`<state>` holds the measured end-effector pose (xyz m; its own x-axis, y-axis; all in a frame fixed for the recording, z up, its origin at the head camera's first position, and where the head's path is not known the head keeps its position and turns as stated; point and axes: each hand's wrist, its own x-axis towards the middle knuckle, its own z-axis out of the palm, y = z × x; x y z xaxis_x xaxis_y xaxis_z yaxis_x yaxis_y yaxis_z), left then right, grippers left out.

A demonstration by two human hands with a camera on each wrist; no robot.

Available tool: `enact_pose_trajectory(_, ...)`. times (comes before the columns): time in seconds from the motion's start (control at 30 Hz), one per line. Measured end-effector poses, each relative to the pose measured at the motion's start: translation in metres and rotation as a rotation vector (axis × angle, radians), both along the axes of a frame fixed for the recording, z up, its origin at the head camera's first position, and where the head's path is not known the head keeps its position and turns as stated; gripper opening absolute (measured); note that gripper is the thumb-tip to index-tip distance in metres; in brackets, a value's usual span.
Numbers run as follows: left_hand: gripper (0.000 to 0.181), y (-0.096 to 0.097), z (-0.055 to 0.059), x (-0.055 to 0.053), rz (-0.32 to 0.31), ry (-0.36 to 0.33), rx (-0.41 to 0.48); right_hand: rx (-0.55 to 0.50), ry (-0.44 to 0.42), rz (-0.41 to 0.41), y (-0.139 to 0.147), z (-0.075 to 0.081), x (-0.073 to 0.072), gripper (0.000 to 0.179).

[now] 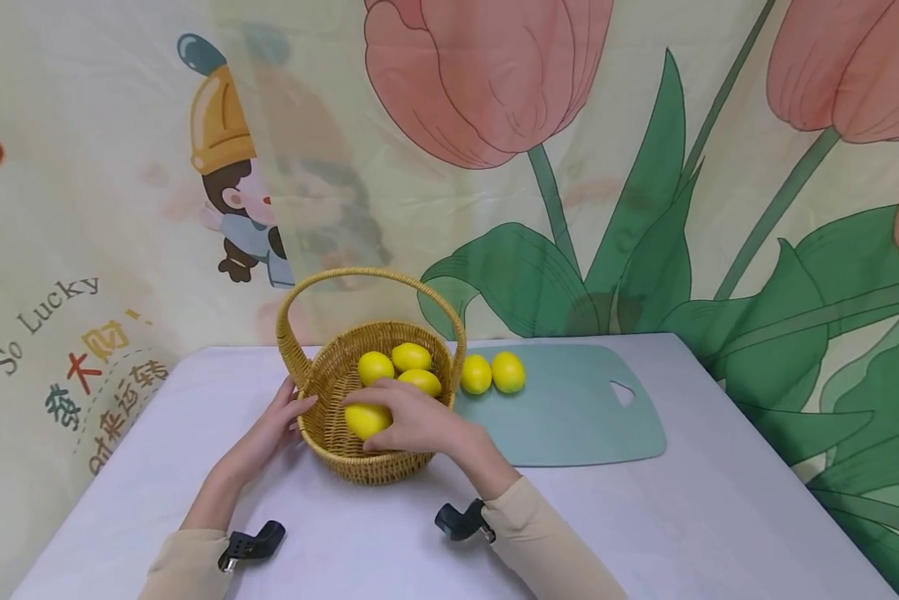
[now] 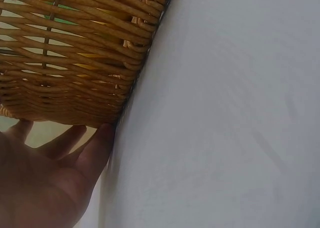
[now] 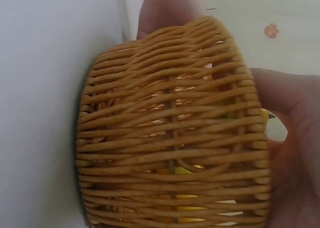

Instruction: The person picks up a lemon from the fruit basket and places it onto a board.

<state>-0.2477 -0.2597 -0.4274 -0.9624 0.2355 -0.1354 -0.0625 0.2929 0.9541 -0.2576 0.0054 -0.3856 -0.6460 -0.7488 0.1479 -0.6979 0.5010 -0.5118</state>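
A wicker basket (image 1: 377, 472) with a tall arched handle stands on the table. Against its left side rests my left hand (image 1: 272, 423), one digit at the rim; the left wrist view shows straight fingers (image 2: 62, 143) touching the woven wall. My right hand (image 1: 419, 419) reaches over the near right rim and grips a yellow lemon (image 1: 367, 421) between thumb and fingers, inside the basket. Three more lemons (image 1: 412, 357) lie toward the back of the basket. In the right wrist view the basket wall (image 3: 172, 133) hides most of the held lemon.
A pale green cutting board (image 1: 569, 425) lies right of the basket, with two lemons (image 1: 508, 372) on its left part near the basket handle. White cloth (image 1: 689, 517) covers the table. Behind it hangs a printed curtain (image 1: 329, 108) with tulips.
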Motion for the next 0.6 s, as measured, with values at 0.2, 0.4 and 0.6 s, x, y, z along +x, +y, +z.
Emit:
enact_pose_trajectory(0.2,0.078,0.000,0.001,0.000,0.006,-0.005,-0.001,-0.033,-0.023,-0.065,0.013,0.008,0.007,0.066)
enact_pose_trajectory(0.4,0.079,0.002,0.001,-0.001,0.012,-0.017,-0.014,-0.082,-0.026,-0.097,0.032,0.014,0.015,0.067)
enact_pose_trajectory(0.6,0.080,0.002,0.001,0.000,0.012,-0.023,-0.013,-0.117,-0.005,-0.107,0.054,0.023,0.021,0.068)
